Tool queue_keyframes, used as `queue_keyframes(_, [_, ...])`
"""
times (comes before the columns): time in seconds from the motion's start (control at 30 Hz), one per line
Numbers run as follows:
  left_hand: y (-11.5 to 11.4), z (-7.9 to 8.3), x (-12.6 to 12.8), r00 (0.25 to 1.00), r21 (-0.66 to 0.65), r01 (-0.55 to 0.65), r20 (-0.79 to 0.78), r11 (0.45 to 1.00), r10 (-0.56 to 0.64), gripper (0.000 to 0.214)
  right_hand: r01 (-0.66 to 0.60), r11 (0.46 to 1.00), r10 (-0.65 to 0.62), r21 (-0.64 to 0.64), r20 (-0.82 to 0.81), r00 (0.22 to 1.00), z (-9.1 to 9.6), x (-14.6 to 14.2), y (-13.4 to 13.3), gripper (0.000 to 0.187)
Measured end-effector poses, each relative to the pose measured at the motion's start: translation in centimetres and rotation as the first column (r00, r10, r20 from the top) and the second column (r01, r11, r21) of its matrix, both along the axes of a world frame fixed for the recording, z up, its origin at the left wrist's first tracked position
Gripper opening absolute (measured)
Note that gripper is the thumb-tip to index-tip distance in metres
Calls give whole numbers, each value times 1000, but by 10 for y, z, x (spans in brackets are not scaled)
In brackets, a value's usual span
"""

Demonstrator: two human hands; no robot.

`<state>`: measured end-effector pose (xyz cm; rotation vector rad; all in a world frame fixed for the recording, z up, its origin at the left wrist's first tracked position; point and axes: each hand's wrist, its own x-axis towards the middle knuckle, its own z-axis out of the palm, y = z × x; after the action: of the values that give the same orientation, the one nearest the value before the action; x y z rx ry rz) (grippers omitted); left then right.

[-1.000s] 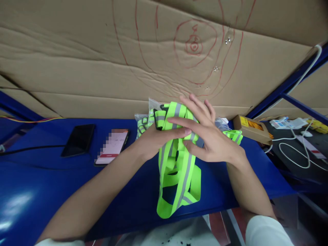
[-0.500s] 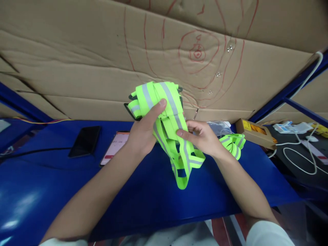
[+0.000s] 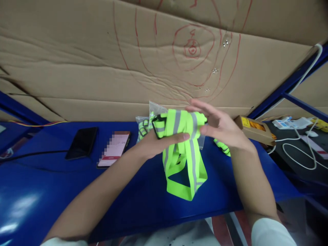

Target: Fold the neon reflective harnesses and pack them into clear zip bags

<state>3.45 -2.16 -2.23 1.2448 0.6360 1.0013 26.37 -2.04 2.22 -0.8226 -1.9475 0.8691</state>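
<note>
A bundle of fluorescent yellow-green reflective straps (image 3: 183, 123) with grey stripes hangs over the blue table. My left hand (image 3: 153, 143) is closed on it, thumb across the front and the other fingers hidden behind. Dark buckles show at its left end, and loose strap loops dangle below. At the bundle's right end is my right hand (image 3: 222, 126), its fingers stretched out and apart, slightly blurred. The thumb is at the strap's edge; whether it presses on it I cannot tell.
Behind the bundle are clear plastic bags (image 3: 157, 108) with more green straps. Another strap (image 3: 222, 147) lies right of them. Two phones, a black one (image 3: 82, 142) and a lit one (image 3: 115, 148), lie left. An open cardboard box (image 3: 255, 130) stands right, before a cardboard wall (image 3: 89, 82).
The bundle has been lowered and shifted slightly right in my left hand. My right hand has risen from the hanging straps to the bundle's right end, fingers spreading. The plastic bags have come into view.
</note>
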Motion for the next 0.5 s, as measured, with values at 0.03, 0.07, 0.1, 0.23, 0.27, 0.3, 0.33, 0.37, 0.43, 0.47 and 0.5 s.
queue_keyframes(0.03, [-2,-3,1,999,14,18,-31,1000,-17,60,-42,999,43,-25,43,998,0,-3,-2,62])
queue_keyframes(0.07, [-3,-5,2,998,25,32,-46,999,-30,59,-78,995,82,-56,72,994,-1,-7,-3,53])
queue_keyframes(0.1, [-5,-6,4,998,30,42,-42,999,-41,57,-97,992,103,-81,77,992,-1,-11,-5,41])
queue_keyframes(0.23, [-11,-5,15,994,-75,104,50,992,-100,49,-32,994,30,-106,-20,999,-3,-22,-11,17])
queue_keyframes(0.27, [-13,-4,19,991,-126,126,64,984,-119,49,2,994,-6,-107,-45,999,-3,-22,-11,17])
queue_keyframes(0.3, [-15,-4,22,989,-174,142,69,975,-131,49,33,994,-41,-106,-75,996,-4,-22,-12,18])
queue_keyframes(0.33, [-16,-5,25,989,-211,145,66,967,-134,50,58,993,-68,-98,-107,992,-4,-20,-12,17])
queue_keyframes(0.37, [-16,-6,27,990,-236,138,56,962,-129,50,81,994,-90,-79,-131,987,-4,-19,-13,16])
queue_keyframes(0.43, [-15,-8,28,995,-252,104,34,962,-99,48,133,991,-133,-8,-132,982,-3,-15,-15,14])
queue_keyframes(0.47, [-14,-8,28,996,-255,93,29,963,-88,47,153,987,-148,46,-109,983,-1,-14,-17,15])
queue_keyframes(0.5, [-13,-9,27,996,-262,92,30,961,-88,44,162,982,-155,99,-75,985,0,-13,-19,19])
